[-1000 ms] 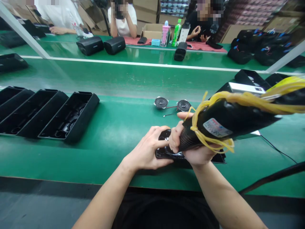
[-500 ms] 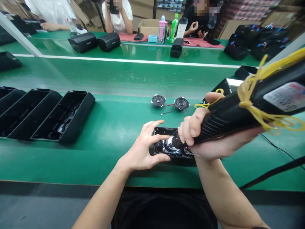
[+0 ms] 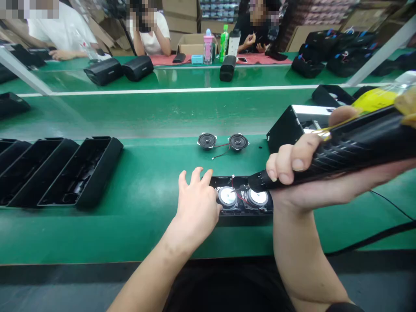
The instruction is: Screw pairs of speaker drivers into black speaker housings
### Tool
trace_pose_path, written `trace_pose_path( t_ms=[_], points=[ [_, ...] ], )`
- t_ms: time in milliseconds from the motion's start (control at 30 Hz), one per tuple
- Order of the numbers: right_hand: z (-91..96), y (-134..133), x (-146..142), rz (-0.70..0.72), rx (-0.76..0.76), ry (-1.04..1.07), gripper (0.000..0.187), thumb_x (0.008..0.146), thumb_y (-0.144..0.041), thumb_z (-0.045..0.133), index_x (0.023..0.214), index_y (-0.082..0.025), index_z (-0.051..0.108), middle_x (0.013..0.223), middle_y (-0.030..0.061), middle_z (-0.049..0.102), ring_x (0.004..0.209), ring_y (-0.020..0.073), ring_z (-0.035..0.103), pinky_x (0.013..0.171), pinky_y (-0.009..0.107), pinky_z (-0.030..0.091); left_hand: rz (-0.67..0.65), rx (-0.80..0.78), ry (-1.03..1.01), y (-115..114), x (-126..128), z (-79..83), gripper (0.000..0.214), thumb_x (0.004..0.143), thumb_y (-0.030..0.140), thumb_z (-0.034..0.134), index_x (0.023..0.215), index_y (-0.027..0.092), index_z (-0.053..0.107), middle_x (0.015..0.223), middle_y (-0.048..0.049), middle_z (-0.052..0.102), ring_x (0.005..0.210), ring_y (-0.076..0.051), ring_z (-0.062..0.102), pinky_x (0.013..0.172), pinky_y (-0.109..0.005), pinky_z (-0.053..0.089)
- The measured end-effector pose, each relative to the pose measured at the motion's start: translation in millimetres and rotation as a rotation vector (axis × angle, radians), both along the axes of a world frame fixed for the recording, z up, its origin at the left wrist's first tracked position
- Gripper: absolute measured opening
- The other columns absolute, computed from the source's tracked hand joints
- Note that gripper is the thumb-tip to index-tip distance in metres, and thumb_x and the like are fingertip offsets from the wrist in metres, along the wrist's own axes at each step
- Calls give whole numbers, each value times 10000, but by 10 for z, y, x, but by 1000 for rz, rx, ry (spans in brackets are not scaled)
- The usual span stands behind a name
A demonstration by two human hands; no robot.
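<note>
In front of me a black speaker housing [image 3: 245, 220] lies on the green bench, with two round speaker drivers, a left one [image 3: 227, 197] and a right one [image 3: 258, 198], set in it backs up, and thin red and black wires. My left hand [image 3: 196, 206] grips the housing's left end, thumb on the near side, some fingers spread beyond the far corner. My right hand [image 3: 299, 164] is closed round a black electric screwdriver [image 3: 364, 147] with yellow ties. Its nose points down left over the housing, the thin bit between the drivers; whether it touches a screw I cannot tell.
Two loose wired drivers [image 3: 207, 141] lie behind the housing. Open black housings [image 3: 100, 173] stand at left. A black box [image 3: 286, 125] stands behind my right hand; a cable [image 3: 373, 238] runs at right. Across the bench are people, bottles [image 3: 224, 43] and finished-looking speakers [image 3: 138, 68].
The screwdriver's nose has lifted off the left driver and moved right, baring both drivers. My left hand has drawn back to the housing's left end. The view has shifted slightly.
</note>
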State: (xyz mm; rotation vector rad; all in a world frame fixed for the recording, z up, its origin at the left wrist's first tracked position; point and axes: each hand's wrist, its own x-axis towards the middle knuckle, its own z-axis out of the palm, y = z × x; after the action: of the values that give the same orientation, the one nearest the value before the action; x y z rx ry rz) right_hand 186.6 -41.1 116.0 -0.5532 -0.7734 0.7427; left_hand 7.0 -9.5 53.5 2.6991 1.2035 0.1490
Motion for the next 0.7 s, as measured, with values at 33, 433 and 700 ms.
trace_pose_path(
  t_ms=[33, 433, 700],
  points=[
    [-23, -3, 5, 15, -1, 12, 541, 668, -649, 948, 1010, -275, 756, 504, -93, 576, 330, 118, 425, 301, 256, 340, 9, 7, 15, 2, 22, 8, 100, 775, 253, 911, 760, 198, 828, 1552, -208, 628, 1511, -517, 467, 1212, -854, 300],
    [-243, 106, -13, 7, 153, 67, 629, 839, -795, 731, 1147, -247, 725, 536, -82, 566, 310, 122, 420, 283, 235, 303, 66, 61, -39, -43, -3, -165, 188, 766, 102, 794, 631, 231, 772, 1605, -145, 594, 1538, -510, 436, 1157, -927, 243],
    [-331, 257, -46, -90, 206, 76, 699, 892, -861, 597, 1103, -207, 724, 498, -84, 528, 255, 109, 357, 227, 222, 238, -56, 68, -217, 36, -141, -213, 175, 837, 117, 718, 680, 194, 725, 1627, -173, 550, 1543, -489, 416, 1184, -801, 349]
  ],
)
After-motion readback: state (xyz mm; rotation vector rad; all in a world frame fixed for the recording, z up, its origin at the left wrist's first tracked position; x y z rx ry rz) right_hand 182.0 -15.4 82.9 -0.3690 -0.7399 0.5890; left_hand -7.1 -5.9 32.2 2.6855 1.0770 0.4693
